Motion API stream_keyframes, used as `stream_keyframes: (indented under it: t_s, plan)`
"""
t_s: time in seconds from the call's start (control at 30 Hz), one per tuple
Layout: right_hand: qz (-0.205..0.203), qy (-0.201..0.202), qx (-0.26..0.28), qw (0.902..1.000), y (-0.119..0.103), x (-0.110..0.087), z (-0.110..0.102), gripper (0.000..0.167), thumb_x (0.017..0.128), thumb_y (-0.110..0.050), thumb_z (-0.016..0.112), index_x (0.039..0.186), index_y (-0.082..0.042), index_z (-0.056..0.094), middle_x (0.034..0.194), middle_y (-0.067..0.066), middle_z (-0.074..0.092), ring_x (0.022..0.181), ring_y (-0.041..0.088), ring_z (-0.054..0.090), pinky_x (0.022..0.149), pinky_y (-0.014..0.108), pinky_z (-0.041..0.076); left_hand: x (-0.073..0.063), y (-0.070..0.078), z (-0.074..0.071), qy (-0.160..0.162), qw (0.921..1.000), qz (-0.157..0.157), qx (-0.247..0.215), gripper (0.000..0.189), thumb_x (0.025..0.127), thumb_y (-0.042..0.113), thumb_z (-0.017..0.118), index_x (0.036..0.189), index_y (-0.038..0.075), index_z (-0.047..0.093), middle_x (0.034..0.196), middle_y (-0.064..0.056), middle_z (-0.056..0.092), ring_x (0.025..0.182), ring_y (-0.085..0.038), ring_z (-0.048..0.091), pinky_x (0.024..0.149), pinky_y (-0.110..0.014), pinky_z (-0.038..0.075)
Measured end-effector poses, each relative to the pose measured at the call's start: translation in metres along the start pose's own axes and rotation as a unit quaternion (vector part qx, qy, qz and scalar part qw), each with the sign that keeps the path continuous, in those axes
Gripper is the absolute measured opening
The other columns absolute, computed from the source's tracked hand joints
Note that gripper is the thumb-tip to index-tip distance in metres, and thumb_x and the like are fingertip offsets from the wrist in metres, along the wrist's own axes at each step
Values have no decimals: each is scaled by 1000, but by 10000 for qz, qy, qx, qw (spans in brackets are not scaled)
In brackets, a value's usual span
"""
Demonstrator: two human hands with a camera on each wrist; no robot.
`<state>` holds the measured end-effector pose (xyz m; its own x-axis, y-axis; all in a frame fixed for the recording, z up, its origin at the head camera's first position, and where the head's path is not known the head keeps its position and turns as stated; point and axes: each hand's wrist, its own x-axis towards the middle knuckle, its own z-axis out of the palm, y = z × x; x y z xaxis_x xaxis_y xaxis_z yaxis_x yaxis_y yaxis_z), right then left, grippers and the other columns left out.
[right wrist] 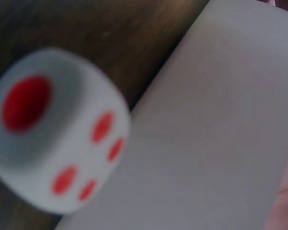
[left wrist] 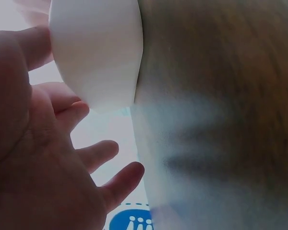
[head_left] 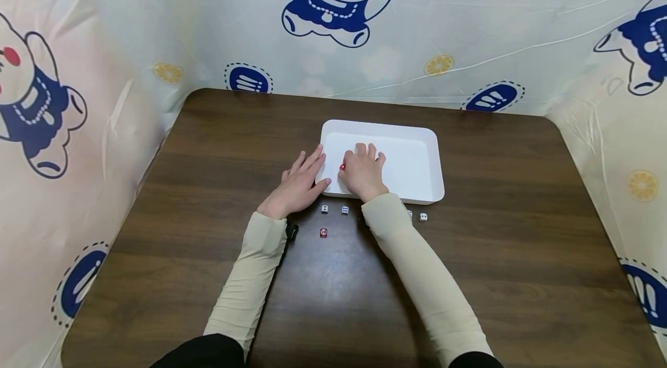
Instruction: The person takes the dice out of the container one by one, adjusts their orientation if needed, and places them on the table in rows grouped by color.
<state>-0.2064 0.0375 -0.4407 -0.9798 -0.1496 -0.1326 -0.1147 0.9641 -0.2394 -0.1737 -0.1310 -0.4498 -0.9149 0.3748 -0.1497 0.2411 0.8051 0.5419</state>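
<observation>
A white tray [head_left: 411, 165] lies on the table before me. My left hand [head_left: 297, 186] rests along its left front corner, fingers extended and thumb over the front edge; the left wrist view shows the thumb and fingers against the outer wall [left wrist: 98, 52]. Over the tray's left part, my right hand [head_left: 363, 172] pinches a small red die [head_left: 342, 167], mostly hidden by the fingers. Just in front of the tray sit white dice [head_left: 325, 209], one partly behind the right sleeve. One white die [right wrist: 62, 129] with red pips looms close in the right wrist view.
Another red die [head_left: 323, 233] lies on the brown wooden table [head_left: 495, 183], nearer to me than the white dice. A second white die [head_left: 345, 210] stands by the tray's front wall, another [head_left: 423, 217] to the right. Printed curtains [head_left: 208, 15] hang around the table.
</observation>
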Motion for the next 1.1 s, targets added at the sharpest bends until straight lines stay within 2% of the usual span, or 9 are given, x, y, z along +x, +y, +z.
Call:
stream_keyframes:
  t_s: [1.1]
  plan:
    - [-31, 30, -132, 9999, 0, -1, 2, 22, 91, -27, 62, 105, -10, 68, 134, 16, 49, 135, 39, 30, 108, 61, 22, -1, 1, 0, 2, 10000, 0, 69, 64, 101, 43, 40, 156, 17, 19, 164, 8, 1, 152, -32, -1, 110, -68, 16]
